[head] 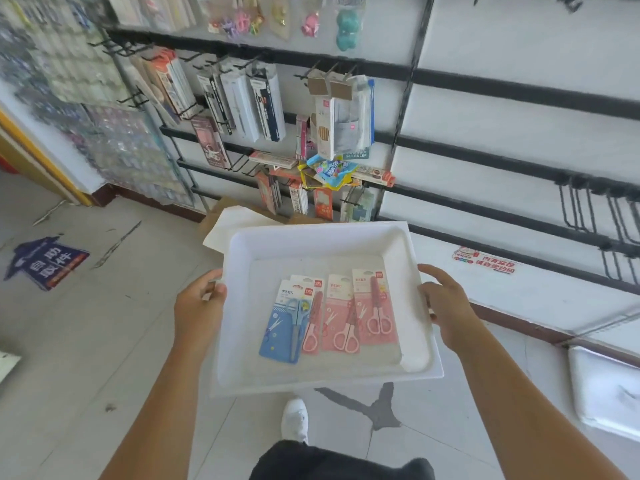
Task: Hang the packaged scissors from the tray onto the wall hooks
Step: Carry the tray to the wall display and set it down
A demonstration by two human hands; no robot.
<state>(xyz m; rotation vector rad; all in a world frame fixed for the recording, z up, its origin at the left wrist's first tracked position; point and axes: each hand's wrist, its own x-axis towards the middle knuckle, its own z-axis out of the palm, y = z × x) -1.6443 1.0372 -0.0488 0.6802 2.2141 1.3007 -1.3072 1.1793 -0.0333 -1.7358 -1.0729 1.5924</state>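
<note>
The left hand [199, 306] and right hand [446, 303] each close their grip on an opposite side rim of the white tray [408, 348], likely to keep it level while it is carried. Inside lie four packaged scissors, none hung yet: one blue pack [285, 323] overlapping three pink packs [346, 317]. Empty black wall hooks [595, 209] stand ahead to the right
</note>
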